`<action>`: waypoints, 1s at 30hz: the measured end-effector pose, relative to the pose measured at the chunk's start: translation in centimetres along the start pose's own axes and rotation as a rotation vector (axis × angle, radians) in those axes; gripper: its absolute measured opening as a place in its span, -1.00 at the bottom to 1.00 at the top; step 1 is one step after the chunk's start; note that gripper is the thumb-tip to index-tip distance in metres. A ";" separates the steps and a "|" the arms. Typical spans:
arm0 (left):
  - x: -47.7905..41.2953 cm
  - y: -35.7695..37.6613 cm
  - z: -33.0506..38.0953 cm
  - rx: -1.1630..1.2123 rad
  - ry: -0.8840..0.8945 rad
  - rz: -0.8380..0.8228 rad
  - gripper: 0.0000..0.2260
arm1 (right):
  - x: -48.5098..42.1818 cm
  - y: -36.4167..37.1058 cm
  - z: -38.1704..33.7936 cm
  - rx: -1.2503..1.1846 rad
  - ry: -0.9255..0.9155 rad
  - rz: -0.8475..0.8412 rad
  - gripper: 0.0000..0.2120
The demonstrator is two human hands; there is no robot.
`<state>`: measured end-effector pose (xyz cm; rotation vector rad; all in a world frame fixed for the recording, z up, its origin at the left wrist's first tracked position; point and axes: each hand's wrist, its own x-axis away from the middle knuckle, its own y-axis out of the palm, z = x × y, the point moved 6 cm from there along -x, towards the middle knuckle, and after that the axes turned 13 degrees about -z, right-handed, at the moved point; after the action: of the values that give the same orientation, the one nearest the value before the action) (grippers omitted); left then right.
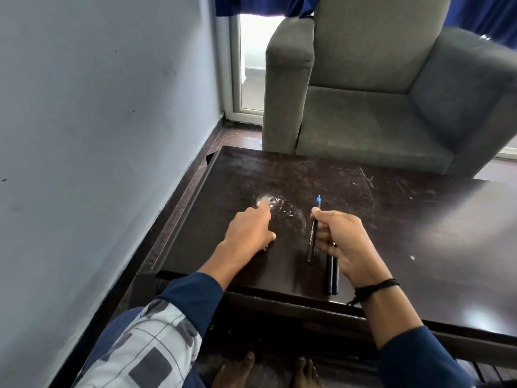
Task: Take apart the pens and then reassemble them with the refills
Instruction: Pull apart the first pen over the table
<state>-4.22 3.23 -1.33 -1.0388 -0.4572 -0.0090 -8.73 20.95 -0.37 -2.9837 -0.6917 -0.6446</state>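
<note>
- The right hand (347,242) pinches a black pen (311,242) over the dark table (419,219), its blue tip pointing away.
- Two more black pens (332,275) lie side by side, their upper ends hidden under that hand.
- The left hand (249,233) lies spread, forefinger on a white smudge (291,214); its tip is blurred and the other fingers are hidden.

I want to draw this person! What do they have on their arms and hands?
Both arms wear dark blue long sleeves: left sleeve, right sleeve. A black knotted cord band circles the right wrist. The left hand and right hand are bare, no gloves.
</note>
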 end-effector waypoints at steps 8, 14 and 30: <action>-0.3 -0.3 0.3 -0.110 -0.001 0.033 -0.71 | -0.3 -0.4 0.1 -0.073 -0.001 0.047 -0.88; 0.0 -2.2 1.1 0.434 0.140 0.039 -0.57 | 0.0 -0.5 -0.5 -0.196 -0.046 0.056 -0.93; 0.3 -2.5 1.7 0.277 0.294 -0.044 -0.85 | 0.2 0.0 -0.7 -0.162 -0.112 0.007 -0.84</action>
<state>-5.10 3.44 1.64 -0.7392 -0.2059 -0.1323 -8.81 21.03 0.32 -3.1908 -0.6644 -0.5623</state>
